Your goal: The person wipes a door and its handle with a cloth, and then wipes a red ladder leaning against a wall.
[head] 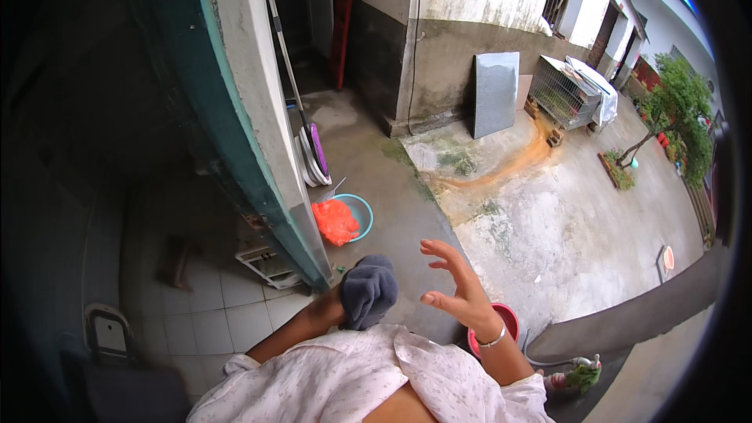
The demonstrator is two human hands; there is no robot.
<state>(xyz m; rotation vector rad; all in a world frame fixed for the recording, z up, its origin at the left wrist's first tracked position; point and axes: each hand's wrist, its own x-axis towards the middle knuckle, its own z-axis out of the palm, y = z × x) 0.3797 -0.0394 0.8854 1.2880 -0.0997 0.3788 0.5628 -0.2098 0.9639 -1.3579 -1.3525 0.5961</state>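
Note:
A dark grey cloth is bunched at the end of my left arm, in front of my chest. My left hand is mostly hidden by the cloth wrapped over it. To the right, my right hand is raised with its fingers apart and nothing in it. Its wrist wears a silver-coloured bangle. Below that hand a red plastic basin stands on the ground, partly covered by my forearm. Ahead on the floor is a light-blue basin with an orange-red plastic bag hanging over its side.
The edge of a teal-and-grey wall rises close on my left. A mop leans beside it in a white bucket. Across the concrete yard are a metal sheet and a wire cage. A hose lies at lower right.

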